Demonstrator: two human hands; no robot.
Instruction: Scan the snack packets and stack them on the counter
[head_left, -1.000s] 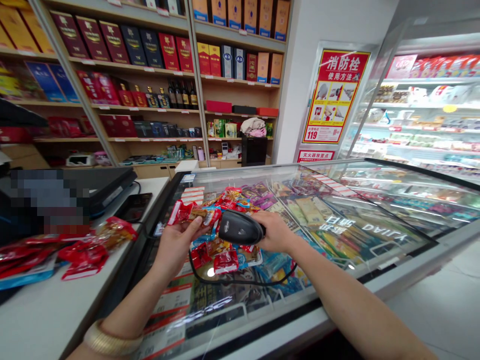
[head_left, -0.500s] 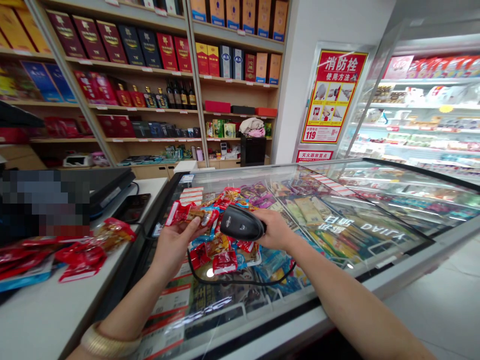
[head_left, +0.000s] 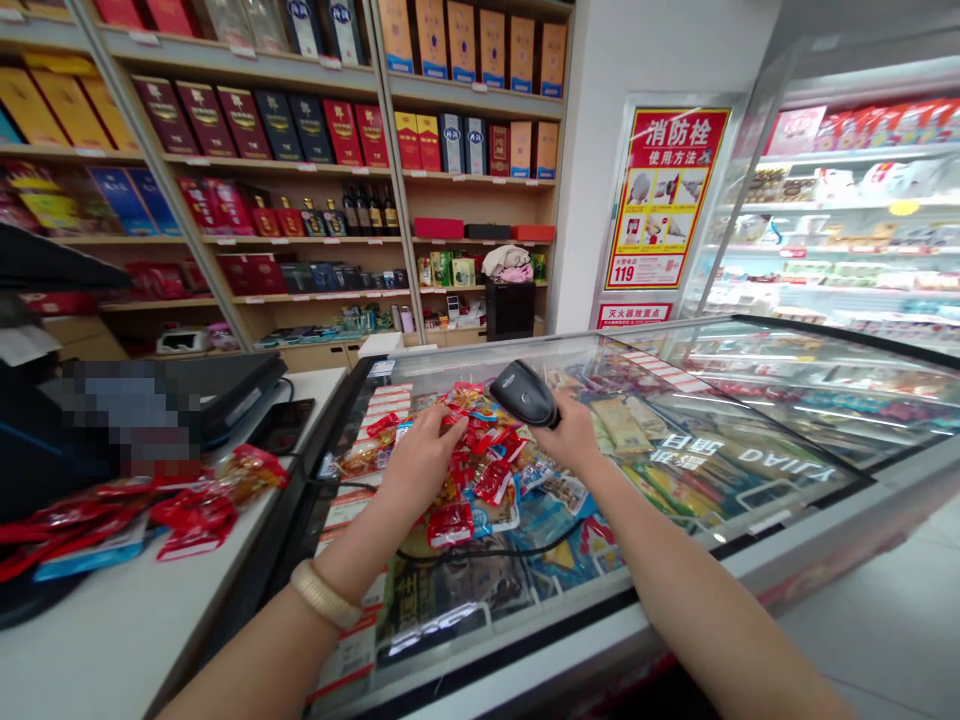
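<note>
My right hand [head_left: 571,432] is wrapped round the handle of a black barcode scanner [head_left: 523,394], held above the freezer's glass top. Its head points to the upper left. My left hand [head_left: 421,455] reaches over a pile of red and blue snack packets [head_left: 491,480]; thumb and forefinger are apart at the pile's edge, and the other fingertips are partly hidden. A single snack packet [head_left: 360,460] lies left of this hand on the glass. The scanner's black cable [head_left: 487,553] loops across the glass below the pile.
At left, a white counter [head_left: 112,640] bears more red snack packets [head_left: 199,515], a dark phone-like device [head_left: 281,425] and a black checkout machine [head_left: 240,385]. The glass-topped freezer [head_left: 675,570] stretches right. Shelves of boxed bottles [head_left: 300,160] stand behind.
My left hand has let go of a snack packet, now left of the pile, and moved right to the pile. The scanner has moved up and right in my right hand.
</note>
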